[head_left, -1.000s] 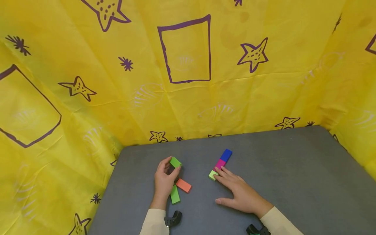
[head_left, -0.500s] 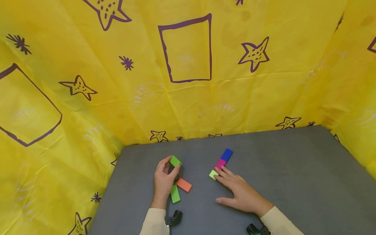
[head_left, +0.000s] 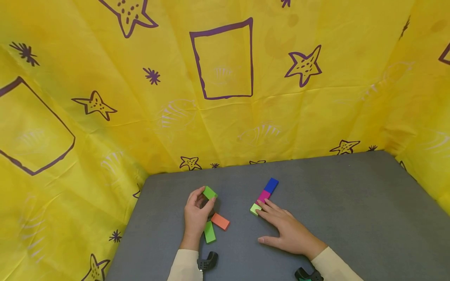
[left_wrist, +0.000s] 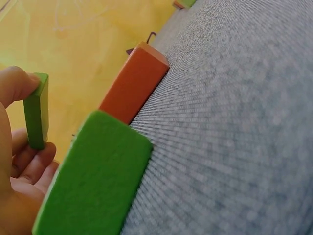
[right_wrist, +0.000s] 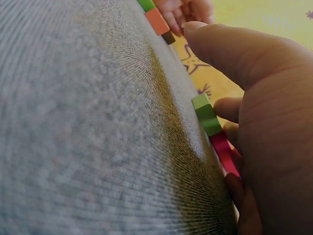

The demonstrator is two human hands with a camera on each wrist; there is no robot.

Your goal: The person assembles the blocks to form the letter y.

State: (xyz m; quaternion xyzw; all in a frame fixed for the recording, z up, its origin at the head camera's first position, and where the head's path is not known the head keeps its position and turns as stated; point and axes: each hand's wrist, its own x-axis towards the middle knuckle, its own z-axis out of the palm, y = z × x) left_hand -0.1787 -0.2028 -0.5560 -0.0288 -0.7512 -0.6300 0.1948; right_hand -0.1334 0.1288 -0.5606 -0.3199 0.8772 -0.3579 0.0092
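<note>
A: What is the person wearing on the arms?
B: A plain cream left sleeve (head_left: 184, 266) and a matching right sleeve (head_left: 335, 267), both reaching to about the wrist. The left hand (head_left: 197, 219) and right hand (head_left: 294, 233) are bare.
A: And those dark bits by the cuffs?
B: The left wrist device (head_left: 210, 260) is black, curved like a hook, with small dots on its side. The right wrist device (head_left: 309, 274), partly out of view, is black too, with some green showing.

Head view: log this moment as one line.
left grip: pinches green block; right grip: touches lime block, magenta block; blue block: row's far end
</note>
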